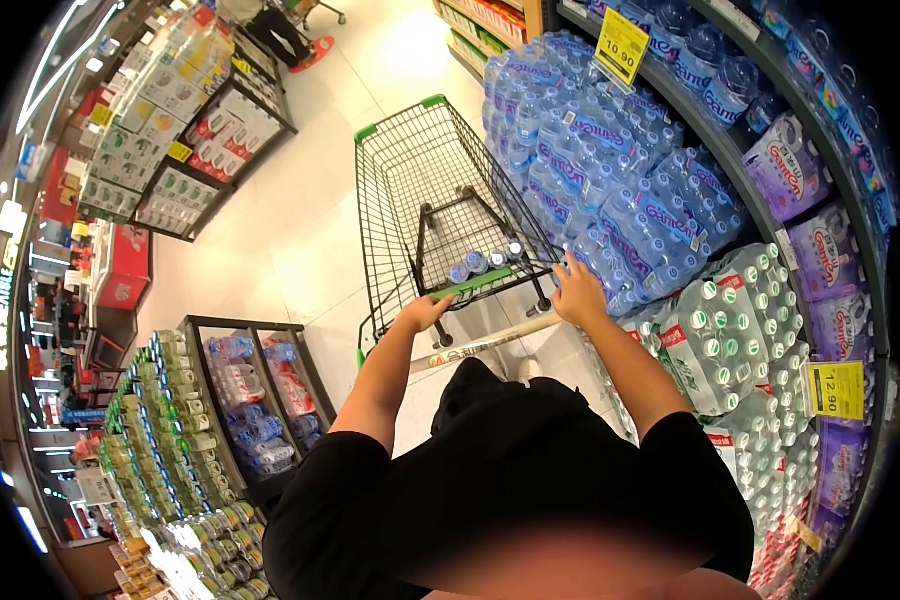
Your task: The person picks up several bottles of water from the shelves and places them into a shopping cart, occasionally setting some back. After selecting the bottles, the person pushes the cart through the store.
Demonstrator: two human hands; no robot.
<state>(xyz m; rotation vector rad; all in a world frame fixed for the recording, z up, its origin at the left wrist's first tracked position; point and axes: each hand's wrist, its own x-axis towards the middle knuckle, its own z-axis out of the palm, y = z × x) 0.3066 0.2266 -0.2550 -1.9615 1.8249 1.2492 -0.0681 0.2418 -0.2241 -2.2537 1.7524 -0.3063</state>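
A wire shopping cart (382,205) with green corner caps stands in front of me. Several bottles with white caps (477,263) lie inside it, near its close end. My left hand (425,314) is closed at the left end of the cart's green bar (482,284), its fingers curled over it. At the cart's near right corner is my right hand (579,293), fingers apart and pointing forward, beside the wrapped packs of blue water bottles (635,235). A pale bar with printed lettering (490,341) crosses between my forearms.
Packs of green-labelled bottles (715,345) stand at right, below shelves with purple packs (835,255) and yellow price signs (622,48). A bottle rack (255,400) is at left. Stacked cartons (155,135) stand farther off. Another person (275,32) is at the top.
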